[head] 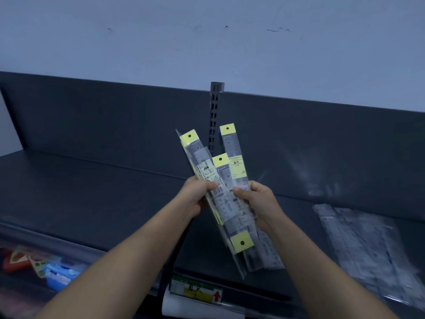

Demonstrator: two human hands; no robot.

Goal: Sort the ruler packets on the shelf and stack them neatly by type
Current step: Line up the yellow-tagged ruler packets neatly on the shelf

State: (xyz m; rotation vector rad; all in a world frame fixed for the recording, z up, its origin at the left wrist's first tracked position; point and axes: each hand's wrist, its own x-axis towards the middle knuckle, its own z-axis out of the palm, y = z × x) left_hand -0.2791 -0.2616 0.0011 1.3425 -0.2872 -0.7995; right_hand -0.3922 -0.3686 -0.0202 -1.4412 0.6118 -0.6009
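Fanning the ruler packets (227,210) out above the shelf (92,192), prob. so each header shows & the types can be told apart; left hand (197,196) grips the fan's left edge w/ thumb curled over the front near a barcode; right hand (258,201) pinches the right edge, thumb on top, fingers behind; both are wrapped round the bundle, neither free. The bundle is up in the air, mid-frame, in front of the slotted upright (215,111), not touching the shelf. Packets are long, narrow clear sleeves w/ grey rulers inside & yellow header cards w/ a punched hole; most headers point up, at least one points down, so orientation is mixed; lengths look uneven too. A second pile (358,240) of clear packets lies flat on the shelf at right, well apart from the hands, blurred; likely one type already sorted out. Exact no. of packets in hand: can't tell.
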